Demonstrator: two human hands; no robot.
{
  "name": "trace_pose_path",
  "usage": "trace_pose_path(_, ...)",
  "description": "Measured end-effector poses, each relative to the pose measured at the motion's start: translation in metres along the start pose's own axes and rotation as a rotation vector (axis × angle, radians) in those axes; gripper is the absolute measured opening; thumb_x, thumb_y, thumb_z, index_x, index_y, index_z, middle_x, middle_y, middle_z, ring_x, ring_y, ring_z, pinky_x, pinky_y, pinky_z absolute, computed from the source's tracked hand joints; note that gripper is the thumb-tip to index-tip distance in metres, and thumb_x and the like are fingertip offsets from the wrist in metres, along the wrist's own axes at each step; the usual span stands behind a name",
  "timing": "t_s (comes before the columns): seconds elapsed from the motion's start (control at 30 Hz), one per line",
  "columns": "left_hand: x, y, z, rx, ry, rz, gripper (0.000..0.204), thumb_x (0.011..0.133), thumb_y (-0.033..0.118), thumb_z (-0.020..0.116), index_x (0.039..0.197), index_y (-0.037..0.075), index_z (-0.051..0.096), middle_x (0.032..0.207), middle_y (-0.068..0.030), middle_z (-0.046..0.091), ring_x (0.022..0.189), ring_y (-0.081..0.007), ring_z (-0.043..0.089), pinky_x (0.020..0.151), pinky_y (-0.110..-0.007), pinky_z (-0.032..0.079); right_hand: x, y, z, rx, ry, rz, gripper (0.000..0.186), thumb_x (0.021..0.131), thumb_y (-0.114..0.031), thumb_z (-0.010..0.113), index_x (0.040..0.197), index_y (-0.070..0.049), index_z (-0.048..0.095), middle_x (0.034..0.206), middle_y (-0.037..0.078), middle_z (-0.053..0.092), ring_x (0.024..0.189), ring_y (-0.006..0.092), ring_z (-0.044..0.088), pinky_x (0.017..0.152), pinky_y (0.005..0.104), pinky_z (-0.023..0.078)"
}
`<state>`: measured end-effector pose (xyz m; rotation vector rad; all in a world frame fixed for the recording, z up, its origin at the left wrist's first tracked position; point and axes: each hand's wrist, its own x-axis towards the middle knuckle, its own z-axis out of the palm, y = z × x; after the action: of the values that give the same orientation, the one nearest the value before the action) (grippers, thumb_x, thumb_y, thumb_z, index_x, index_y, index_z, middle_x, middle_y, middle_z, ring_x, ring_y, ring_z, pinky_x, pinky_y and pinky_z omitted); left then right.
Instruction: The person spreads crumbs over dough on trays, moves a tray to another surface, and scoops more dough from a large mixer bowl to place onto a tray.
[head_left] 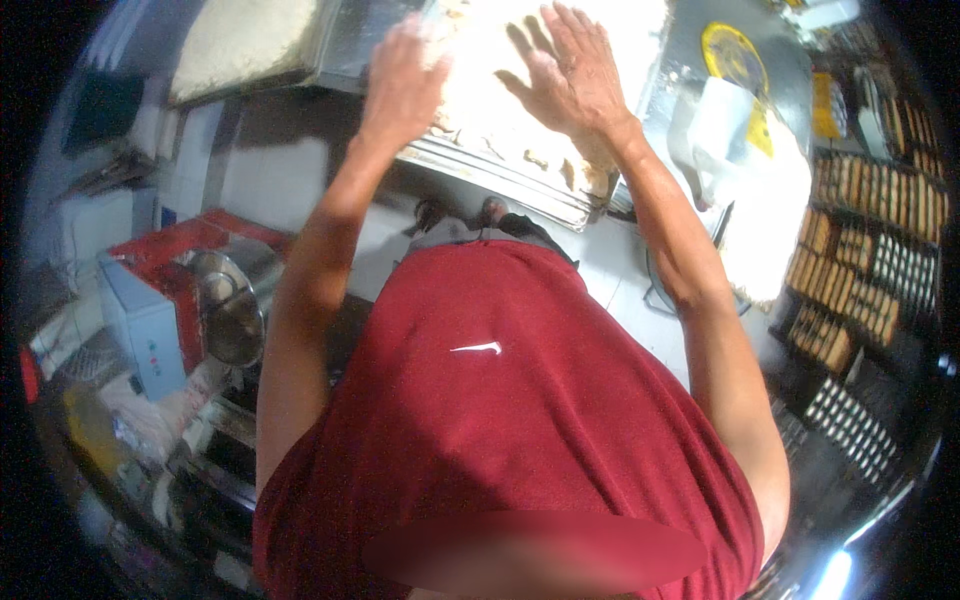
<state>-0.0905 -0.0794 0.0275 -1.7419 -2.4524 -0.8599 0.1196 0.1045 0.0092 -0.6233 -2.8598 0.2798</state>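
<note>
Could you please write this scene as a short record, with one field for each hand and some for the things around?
Left hand: open, slightly blurred, at the left edge of the pale sheet
Right hand: open, palm down over the pale sheet
Contact: cannot tell for either hand
Farther left: second pale sheet, red-and-blue machine
Farther right: translucent container, yellow round item, rows of brown pieces

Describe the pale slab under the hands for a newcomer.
Find the dark-red shirt in mid-picture, then go up to the top edge. There lies a bright, pale slab with a ragged near edge. Unlike the pale sheet to its left and the white mass to its right, it has the left hand and right hand over it.
</note>
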Motion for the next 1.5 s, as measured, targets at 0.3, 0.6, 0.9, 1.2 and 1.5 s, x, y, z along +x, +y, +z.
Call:
trace_pose_path(0.3,0.010,-0.007,-0.006,-0.016,-0.201,-0.215,0.050,0.103,0.029,0.046,0.137,-0.006,0.056,0.146,-0.0261,0.051,0.136,-0.0429,0.046,0.116,-0.046,0.034,-0.019,0.025,-0.005,-0.074,0.176,0.212,0.087,0.098,-0.064,0.045,0.146,0.008,0.039,0.154,0.033,0.035,0.146,0.0506,0.028,0.120,0.0594,0.020)
trace_pose_path(0.6,0.014,-0.014,-0.040,0.143,-0.248,-0.176,0.031,0.092,0.011,0.051,0.110,-0.008,0.068,0.113,-0.0271,0.063,0.106,-0.0421,0.060,0.098,-0.049,0.047,0.020,0.007,-0.045,0.151,-0.002,0.297,0.081,0.098,-0.058,0.048,0.144,0.008,0.044,0.155,0.030,0.037,0.146,0.0500,0.027,0.121,0.0570,0.020)
trace_pose_path(0.9,-0.054,-0.014,-0.053,0.191,-0.376,0.170,0.015,0.070,0.015,0.065,0.070,0.005,0.076,0.078,-0.0164,0.071,0.081,-0.0334,0.068,0.092,-0.048,0.053,-0.206,-0.076,-0.062,0.747,0.069,1.165,0.059,0.106,-0.037,0.050,0.148,0.004,0.047,0.148,0.023,0.051,0.124,0.0338,0.058,0.096,0.0406,0.054)
trace_pose_path(1.2,-0.080,0.014,-0.046,-0.064,-0.221,-0.150,0.021,0.088,0.012,0.053,0.081,-0.003,0.065,0.072,-0.0212,0.068,0.071,-0.0374,0.069,0.080,-0.057,0.054,-0.201,-0.106,-0.110,1.008,0.008,1.302,0.080,0.101,-0.060,0.049,0.156,-0.003,0.033,0.153,0.020,0.042,0.136,0.0346,0.044,0.112,0.0507,0.037)
trace_pose_path(1.5,-0.120,0.024,-0.003,-0.350,0.399,-0.311,0.044,0.103,0.024,0.039,0.066,-0.001,0.043,0.056,-0.0174,0.044,0.050,-0.0292,0.042,0.058,-0.051,0.044,-0.219,-0.118,-0.105,1.228,0.100,1.218,0.083,0.099,-0.064,0.042,0.160,-0.009,0.027,0.162,0.019,0.030,0.149,0.0357,0.027,0.123,0.0535,0.018)
